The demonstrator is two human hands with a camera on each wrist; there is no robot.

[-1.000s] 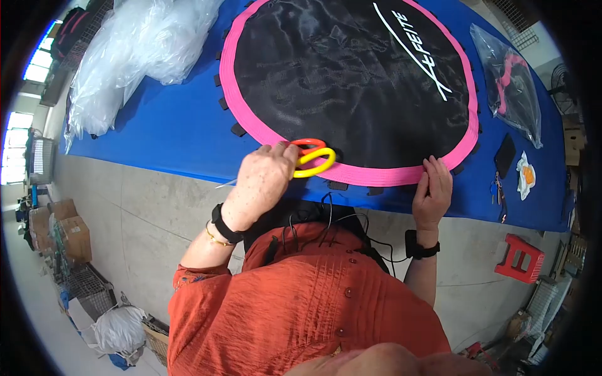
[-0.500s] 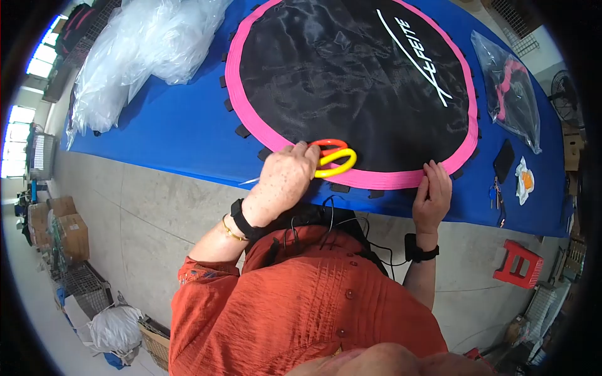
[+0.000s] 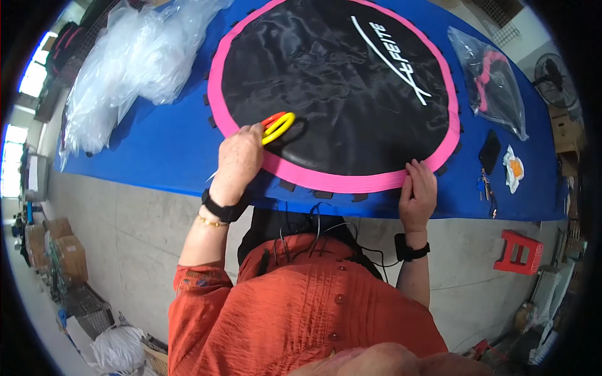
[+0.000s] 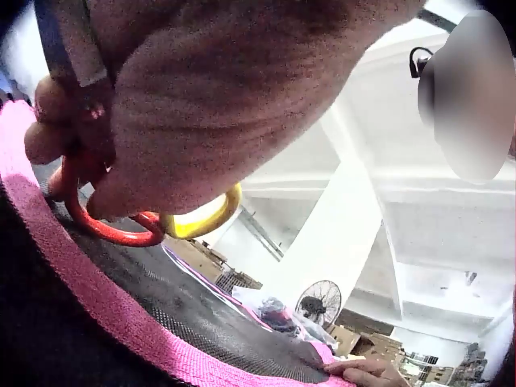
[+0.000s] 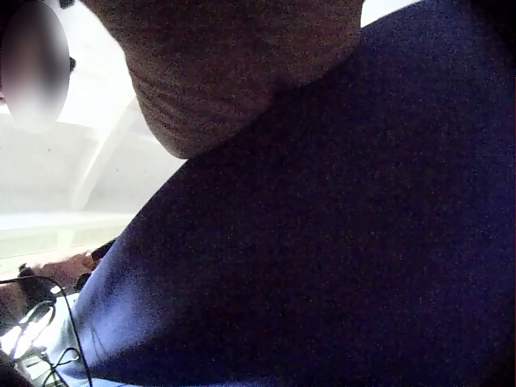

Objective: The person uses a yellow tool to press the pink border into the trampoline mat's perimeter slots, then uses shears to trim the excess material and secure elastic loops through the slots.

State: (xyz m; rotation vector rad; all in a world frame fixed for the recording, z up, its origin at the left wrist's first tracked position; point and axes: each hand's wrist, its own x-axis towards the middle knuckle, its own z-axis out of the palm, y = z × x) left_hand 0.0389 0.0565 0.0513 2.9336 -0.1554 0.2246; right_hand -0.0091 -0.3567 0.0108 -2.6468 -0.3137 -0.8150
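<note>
A round black mat [image 3: 338, 94] with a pink border [image 3: 338, 182], black tabs along its edge and white lettering lies on the blue-covered table. My left hand [image 3: 239, 153] grips a pair of scissors at the mat's near left edge. Their red and yellow handles [image 3: 290, 118] stick out past the fingers over the mat, while the blades point back toward the wrist. In the left wrist view, a metal blade [image 4: 81, 48] runs alongside the palm. On the pink border at the near right rests my right hand [image 3: 420, 194], fingers on top.
Clear plastic wrap [image 3: 138, 69] is heaped at the table's left. To the right lie a bagged pink-and-black piece [image 3: 495, 88], a dark phone [image 3: 490, 149], keys [image 3: 484, 188] and a white wrapper with something orange [image 3: 514, 168]. A red stool [image 3: 519, 254] stands on the floor.
My left hand, still gripping the scissors, first moved right along the near border, then left and farther up the mat's edge. The right hand has stayed on the border. The head view has shifted slightly.
</note>
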